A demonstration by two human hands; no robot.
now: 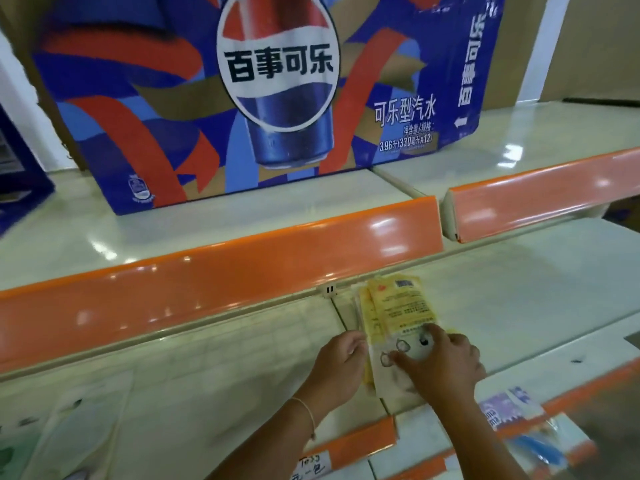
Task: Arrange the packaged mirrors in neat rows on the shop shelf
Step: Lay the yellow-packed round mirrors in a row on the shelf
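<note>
A large blue cola carton [242, 98] is seen standing on the upper shelf, whose orange price rail [221, 268] runs across the view. Below it, the pale shop shelf [519, 289] carries a small stack of packaged mirrors [398, 310], laid flat and fanned slightly, its far end close under the rail and near a seam between shelf panels. More packets [509, 408], purple and blue, are glimpsed on a lower level at the right, blurred.

The stack's left edge is touched by the left hand [341, 362], fingers curled against it; whether it is truly pinched cannot be told. The right hand [440, 365] is laid over the near end of the top packet, fingers spread and pressing down.

The step is judged to be squaring the stack. The slick wrappers could be slid apart if pressure is uneven, leaving the row skewed, and a corner could be caught at the panel seam.
</note>
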